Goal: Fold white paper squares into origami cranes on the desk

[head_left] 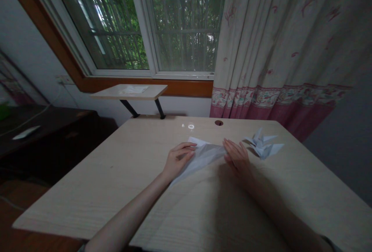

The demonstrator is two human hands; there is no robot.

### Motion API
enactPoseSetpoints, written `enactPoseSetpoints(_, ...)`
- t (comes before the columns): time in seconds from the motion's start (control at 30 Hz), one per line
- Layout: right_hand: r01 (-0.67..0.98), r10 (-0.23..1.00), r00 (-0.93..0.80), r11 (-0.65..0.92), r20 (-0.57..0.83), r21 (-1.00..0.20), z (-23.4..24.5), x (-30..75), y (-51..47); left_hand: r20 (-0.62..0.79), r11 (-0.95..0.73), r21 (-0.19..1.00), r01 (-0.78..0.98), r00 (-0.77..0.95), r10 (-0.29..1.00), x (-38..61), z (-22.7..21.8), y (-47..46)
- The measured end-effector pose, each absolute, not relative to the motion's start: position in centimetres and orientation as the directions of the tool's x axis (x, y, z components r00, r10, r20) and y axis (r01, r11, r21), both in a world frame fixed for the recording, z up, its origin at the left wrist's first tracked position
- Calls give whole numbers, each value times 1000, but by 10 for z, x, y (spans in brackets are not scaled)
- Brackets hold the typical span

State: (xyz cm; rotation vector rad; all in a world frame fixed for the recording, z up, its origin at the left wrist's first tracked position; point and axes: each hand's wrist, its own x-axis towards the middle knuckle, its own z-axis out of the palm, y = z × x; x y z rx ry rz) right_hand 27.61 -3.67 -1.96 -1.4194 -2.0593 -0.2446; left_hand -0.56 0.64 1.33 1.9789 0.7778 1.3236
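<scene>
— Where is the white paper (203, 156)?
— Flat on the pale table (116, 174), toward its far edge, under both hands.
— Which way does it run?
— Its long axis slants from near-left to far-right, and the narrow tip points near-left.
— And the grip?
— The left hand (178, 159) and right hand (236, 155) press flat on it, fingers stretched out, clasping nothing. Folded paper cranes (263, 145) lie just beside the right hand.

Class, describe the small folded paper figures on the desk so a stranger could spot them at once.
Start at the pale wooden desk by the pink-hemmed curtain. Just right of the person's right hand, which presses a larger white sheet, lie the folded paper figures. Unlike the sheet, they are small and untouched, with pointed tips sticking out.
</scene>
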Motion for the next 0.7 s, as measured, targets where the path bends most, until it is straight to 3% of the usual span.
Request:
enactPoseSetpoints(0.2,767,736,-186,523,651,-372,-25,279,-38,446,-503,863,-47,540,714,-6,11,5)
enactPoseSetpoints(0.33,696,784,-93,492,614,-523,-25,275,-45,372,-511,856,77,594,713,-2,9,6)
enactPoseSetpoints(0.5,596,889,-22,379,458,-708,-25,272,-48,341,-640,699,319,638,691,-1,1,9)
enactPoseSetpoints(0.7,624,927,-60,324,370,-711,-24,272,-44,277,-720,533,444,713,644,-4,-6,15)
